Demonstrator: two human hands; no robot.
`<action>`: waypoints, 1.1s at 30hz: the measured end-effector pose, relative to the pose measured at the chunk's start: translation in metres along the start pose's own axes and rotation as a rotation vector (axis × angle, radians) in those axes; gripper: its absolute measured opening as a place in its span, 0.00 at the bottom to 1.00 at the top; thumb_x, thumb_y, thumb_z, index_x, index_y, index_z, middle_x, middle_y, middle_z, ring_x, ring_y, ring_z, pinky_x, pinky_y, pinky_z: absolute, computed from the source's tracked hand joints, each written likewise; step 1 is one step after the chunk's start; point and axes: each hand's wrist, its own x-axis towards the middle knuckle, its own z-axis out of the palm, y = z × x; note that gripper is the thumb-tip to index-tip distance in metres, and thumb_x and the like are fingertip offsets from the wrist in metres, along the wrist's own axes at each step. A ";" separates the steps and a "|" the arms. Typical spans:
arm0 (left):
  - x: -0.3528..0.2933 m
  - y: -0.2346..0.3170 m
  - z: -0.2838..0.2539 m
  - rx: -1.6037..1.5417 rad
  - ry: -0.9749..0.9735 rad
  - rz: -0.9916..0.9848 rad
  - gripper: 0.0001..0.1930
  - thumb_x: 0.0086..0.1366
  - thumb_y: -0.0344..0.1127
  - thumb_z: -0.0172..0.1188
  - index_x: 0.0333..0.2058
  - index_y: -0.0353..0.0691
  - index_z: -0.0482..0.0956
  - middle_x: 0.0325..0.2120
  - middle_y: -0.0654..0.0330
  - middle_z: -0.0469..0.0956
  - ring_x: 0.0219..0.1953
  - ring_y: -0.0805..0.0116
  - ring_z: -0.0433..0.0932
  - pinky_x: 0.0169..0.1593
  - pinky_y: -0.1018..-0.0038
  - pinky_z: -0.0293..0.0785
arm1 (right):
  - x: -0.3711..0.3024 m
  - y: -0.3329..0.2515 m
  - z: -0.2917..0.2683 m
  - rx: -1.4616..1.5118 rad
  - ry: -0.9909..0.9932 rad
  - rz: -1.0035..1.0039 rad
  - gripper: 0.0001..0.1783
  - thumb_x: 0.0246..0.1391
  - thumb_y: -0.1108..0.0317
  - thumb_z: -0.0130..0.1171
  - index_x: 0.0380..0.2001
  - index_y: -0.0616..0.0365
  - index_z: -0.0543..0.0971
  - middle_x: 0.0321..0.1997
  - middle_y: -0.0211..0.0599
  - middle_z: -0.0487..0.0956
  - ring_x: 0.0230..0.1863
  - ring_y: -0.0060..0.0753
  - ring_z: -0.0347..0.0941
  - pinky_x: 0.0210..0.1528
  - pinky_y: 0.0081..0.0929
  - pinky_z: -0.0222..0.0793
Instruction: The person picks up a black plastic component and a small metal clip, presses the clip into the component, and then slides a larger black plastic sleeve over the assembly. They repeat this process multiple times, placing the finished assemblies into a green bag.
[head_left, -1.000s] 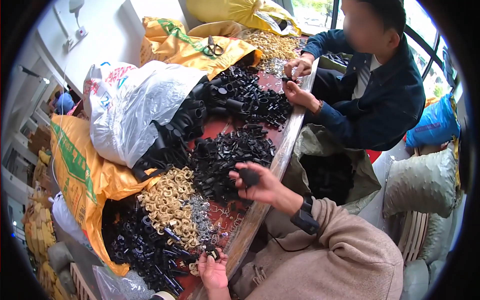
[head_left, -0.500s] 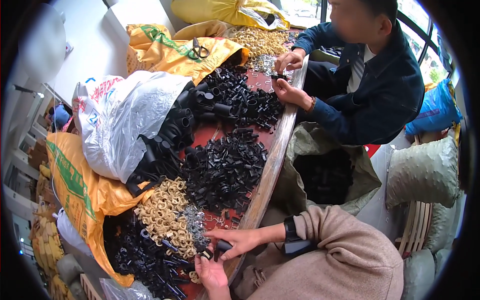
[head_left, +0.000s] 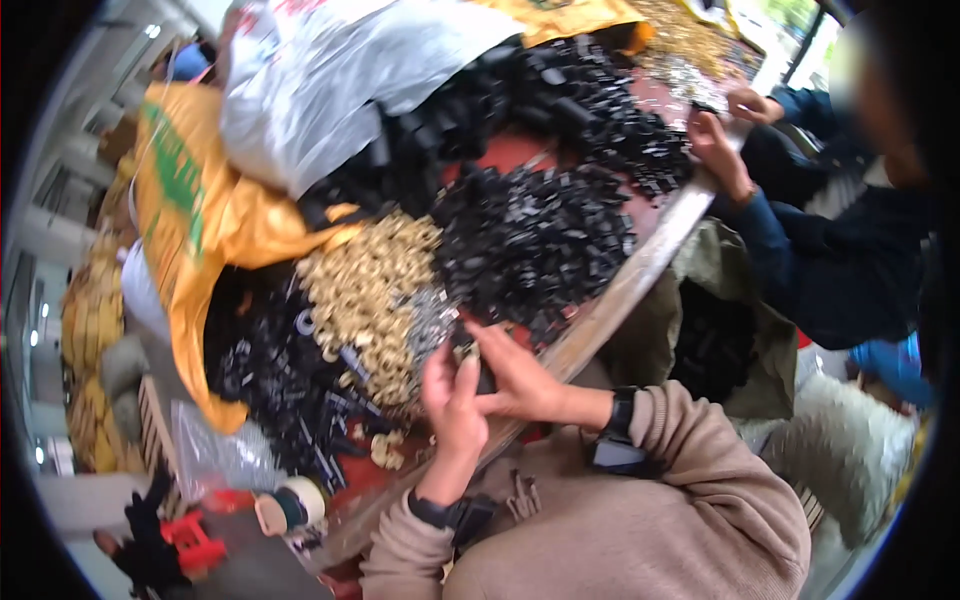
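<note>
My left hand point(head_left: 455, 408) is closed around a small black part with a pale piece on it point(head_left: 464, 349), held upright near the table edge. Pressed close against it, my right hand point(head_left: 524, 382) has its fingers stretched toward the same part. A dark piece, which looks like a black plastic tube point(head_left: 487, 379), shows between the two palms. Motion blur hides the exact grip. Just beyond my fingertips lie small silvery metal clips point(head_left: 432, 318) and a heap of beige C-shaped rings point(head_left: 368, 290).
Black plastic parts point(head_left: 535, 240) are heaped on the red table, with a wooden edge point(head_left: 625, 290). A white bag point(head_left: 330, 85) and an orange sack point(head_left: 165, 200) lie left. Another person's hands point(head_left: 725, 145) work far right, beside an open sack point(head_left: 735, 250). A tape roll point(head_left: 300, 503) lies lower left.
My view has swung left and down, shifting the scene right and upward. My hands have come closer together, the left one now raised more upright with the small part.
</note>
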 end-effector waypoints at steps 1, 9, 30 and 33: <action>0.002 -0.003 0.000 0.047 -0.004 0.030 0.18 0.56 0.28 0.52 0.45 0.32 0.62 0.41 0.58 0.67 0.43 0.71 0.67 0.48 0.75 0.63 | 0.002 0.001 0.001 0.029 -0.036 -0.007 0.50 0.30 0.53 0.65 0.53 0.67 0.52 0.47 0.52 0.61 0.47 0.50 0.59 0.48 0.34 0.57; 0.010 -0.010 -0.014 -0.050 -0.006 0.040 0.15 0.56 0.30 0.53 0.42 0.33 0.64 0.34 0.62 0.70 0.28 0.79 0.66 0.34 0.83 0.65 | 0.011 0.004 -0.001 0.067 -0.263 0.110 0.50 0.29 0.58 0.66 0.53 0.69 0.50 0.46 0.52 0.61 0.49 0.48 0.59 0.48 0.32 0.58; 0.013 0.018 -0.039 -0.201 -0.129 -0.066 0.11 0.58 0.31 0.50 0.40 0.37 0.65 0.32 0.60 0.70 0.17 0.81 0.61 0.23 0.83 0.61 | 0.094 0.035 -0.046 -0.985 -0.002 -0.141 0.06 0.33 0.70 0.52 0.22 0.55 0.70 0.25 0.34 0.68 0.27 0.35 0.69 0.29 0.29 0.63; 0.012 0.019 -0.036 -0.211 -0.108 -0.071 0.11 0.58 0.32 0.50 0.39 0.38 0.66 0.32 0.60 0.70 0.17 0.81 0.61 0.23 0.83 0.61 | 0.093 0.038 -0.045 -0.979 0.015 -0.160 0.07 0.34 0.70 0.52 0.22 0.54 0.70 0.25 0.34 0.68 0.28 0.34 0.68 0.29 0.29 0.63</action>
